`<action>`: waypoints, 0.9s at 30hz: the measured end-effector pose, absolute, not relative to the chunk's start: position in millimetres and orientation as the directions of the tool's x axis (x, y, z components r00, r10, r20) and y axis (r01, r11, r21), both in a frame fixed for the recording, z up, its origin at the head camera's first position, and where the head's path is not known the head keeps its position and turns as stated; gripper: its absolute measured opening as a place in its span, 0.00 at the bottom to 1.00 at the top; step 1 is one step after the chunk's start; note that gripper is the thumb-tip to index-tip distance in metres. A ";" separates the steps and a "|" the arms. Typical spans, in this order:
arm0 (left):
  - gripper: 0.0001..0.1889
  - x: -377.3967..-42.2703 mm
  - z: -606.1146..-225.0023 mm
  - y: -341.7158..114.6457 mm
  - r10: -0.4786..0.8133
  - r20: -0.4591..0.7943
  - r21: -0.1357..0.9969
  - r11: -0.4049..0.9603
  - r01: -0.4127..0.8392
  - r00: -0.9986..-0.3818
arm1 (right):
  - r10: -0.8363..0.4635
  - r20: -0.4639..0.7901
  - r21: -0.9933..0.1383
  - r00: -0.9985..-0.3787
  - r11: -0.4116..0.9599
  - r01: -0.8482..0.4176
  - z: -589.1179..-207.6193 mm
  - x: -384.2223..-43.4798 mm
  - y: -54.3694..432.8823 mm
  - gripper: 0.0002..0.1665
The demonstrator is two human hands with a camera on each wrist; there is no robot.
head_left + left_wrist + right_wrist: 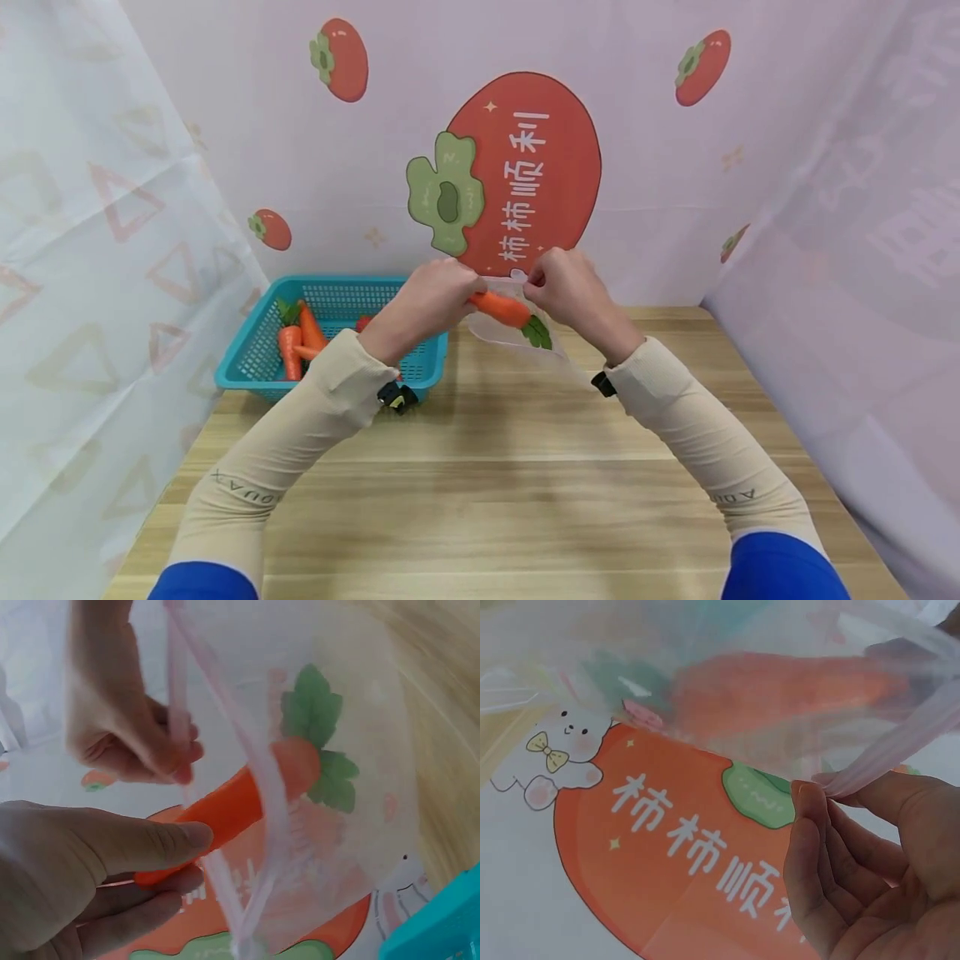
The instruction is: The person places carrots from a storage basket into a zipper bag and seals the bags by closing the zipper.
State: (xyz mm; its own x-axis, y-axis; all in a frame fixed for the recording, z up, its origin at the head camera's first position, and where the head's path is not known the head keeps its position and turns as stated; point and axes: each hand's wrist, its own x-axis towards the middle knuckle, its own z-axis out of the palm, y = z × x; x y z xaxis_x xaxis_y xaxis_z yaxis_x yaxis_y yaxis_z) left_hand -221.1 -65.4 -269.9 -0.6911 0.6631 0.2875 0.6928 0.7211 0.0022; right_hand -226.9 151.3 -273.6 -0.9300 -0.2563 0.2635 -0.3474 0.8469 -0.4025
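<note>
My left hand (442, 293) pinches an orange carrot (502, 309) by its bare end, thumb on one side and fingers on the other. In the left wrist view the leafy end of the carrot (296, 769) lies inside a translucent zip bag (375, 825), while the narrow end stays outside its mouth. My right hand (570, 287) pinches the bag's pinkish rim, as the right wrist view shows with thumb and fingertip on the rim (885, 761). The bag's mouth stands apart around the carrot, and the whole bag hangs above the wooden table (480, 500).
A turquoise mesh basket (247, 385) stands at the back left, partly behind my left forearm. It holds several carrots (311, 327) and a red item (363, 322) mostly hidden by my arm. Printed cloth walls (847, 250) enclose the table at the back and sides.
</note>
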 end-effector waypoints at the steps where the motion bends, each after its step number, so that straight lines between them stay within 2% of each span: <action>1: 0.12 -223.3 -273.1 -63.6 0.668 0.289 0.013 0.713 0.701 -0.685 | -0.261 0.266 -0.399 -0.928 0.847 -0.353 -273.2 -227.2 149.5 0.10; 6: 0.20 -230.4 -289.6 -62.1 0.691 0.323 0.152 0.637 0.756 -0.647 | -0.285 0.277 -0.373 -0.918 0.848 -0.376 -273.1 -228.3 141.6 0.11; 10: 0.20 -229.9 -292.2 -74.8 0.674 0.384 0.258 0.578 0.774 -0.631 | -0.294 0.288 -0.369 -0.911 0.844 -0.389 -274.3 -228.0 140.1 0.11; 15: 0.15 -231.8 -282.7 -96.2 0.628 0.390 0.303 0.602 0.738 -0.673 | -0.272 0.302 -0.378 -0.914 0.846 -0.376 -274.4 -227.0 143.7 0.10; 22: 0.11 -238.7 -280.2 -128.1 0.589 0.298 0.340 0.670 0.660 -0.751 | -0.255 0.276 -0.398 -0.927 0.848 -0.351 -275.1 -225.6 147.3 0.10; 27: 0.11 -245.6 -288.3 -147.4 0.592 0.238 0.345 0.689 0.637 -0.770 | -0.254 0.263 -0.407 -0.931 0.846 -0.346 -276.7 -224.4 147.8 0.10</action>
State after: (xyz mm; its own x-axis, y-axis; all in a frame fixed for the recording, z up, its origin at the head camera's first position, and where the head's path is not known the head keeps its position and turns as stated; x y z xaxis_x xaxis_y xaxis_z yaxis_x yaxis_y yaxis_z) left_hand -245.6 -147.4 -288.3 -0.7700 0.5920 0.2378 0.6367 0.6895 0.3453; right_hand -224.4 147.8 -276.7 -0.9307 -0.2537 0.2635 -0.3457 0.8456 -0.4068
